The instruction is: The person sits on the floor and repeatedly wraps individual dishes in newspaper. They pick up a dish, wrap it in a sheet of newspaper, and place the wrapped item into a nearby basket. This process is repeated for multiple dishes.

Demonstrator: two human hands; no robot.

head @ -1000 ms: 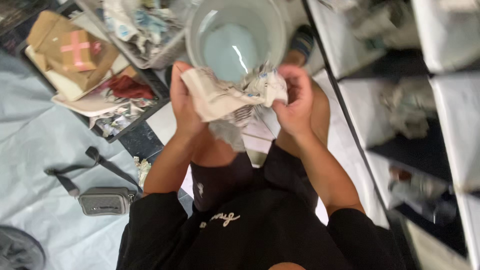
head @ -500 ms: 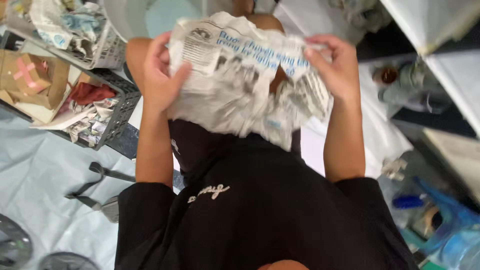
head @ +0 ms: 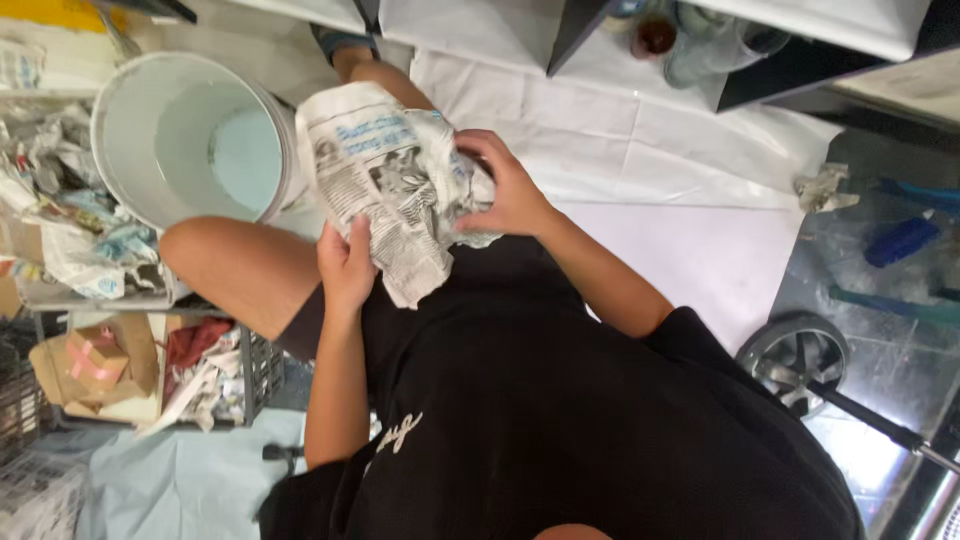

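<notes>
I see both hands gripping one crumpled grey-and-white printed newspaper sheet [head: 395,185] above the lap: left hand [head: 345,265] clenched on its lower edge, right hand [head: 505,190] on its right side. Beside it stands a white plastic bucket [head: 130,120].

We hold both bare arms out ahead of us, elbows bent, forearms angling in toward each other. Our left hand [head: 347,262] sits low, back of the hand up, fingers curled closed in a grip. Our right hand [head: 503,187] is higher and farther forward, wrist bent, fingers clenched tight, knuckles turned to the left.
</notes>
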